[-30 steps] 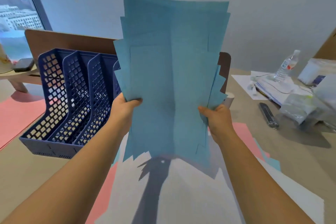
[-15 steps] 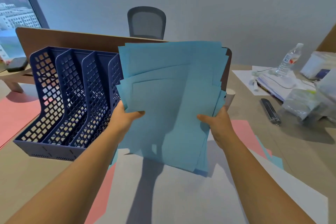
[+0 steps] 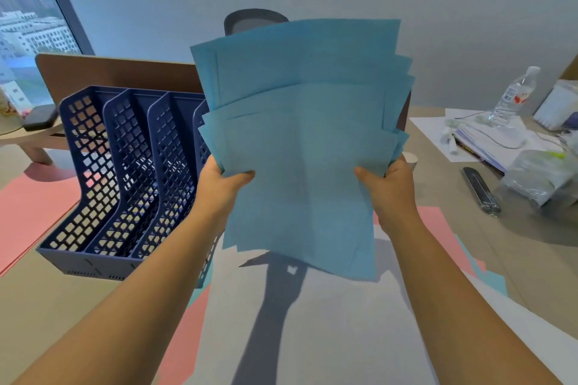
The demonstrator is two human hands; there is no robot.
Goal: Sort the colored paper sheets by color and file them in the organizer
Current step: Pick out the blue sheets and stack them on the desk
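I hold an uneven stack of blue paper sheets [image 3: 300, 134] upright in the air above the desk. My left hand [image 3: 222, 187] grips its left edge and my right hand [image 3: 387, 187] grips its right edge, thumbs on the near face. The dark blue mesh organizer [image 3: 125, 172] with several slots stands on the desk to the left; the stack hides its rightmost part. White sheets [image 3: 312, 322] lie on the desk below the stack, with pink sheets [image 3: 184, 341] and a little blue paper showing under them.
More pink paper [image 3: 28, 216] lies at the far left. At the right are a water bottle [image 3: 513, 94], a paper pile with a cable [image 3: 488, 137], a dark remote-like object [image 3: 480, 191] and clear plastic bags [image 3: 538, 178]. A chair back [image 3: 250, 19] shows behind the stack.
The blue stack dropped lower half a second ago and has now risen again, its sheets still fanned unevenly. Both hands kept their hold on its edges.
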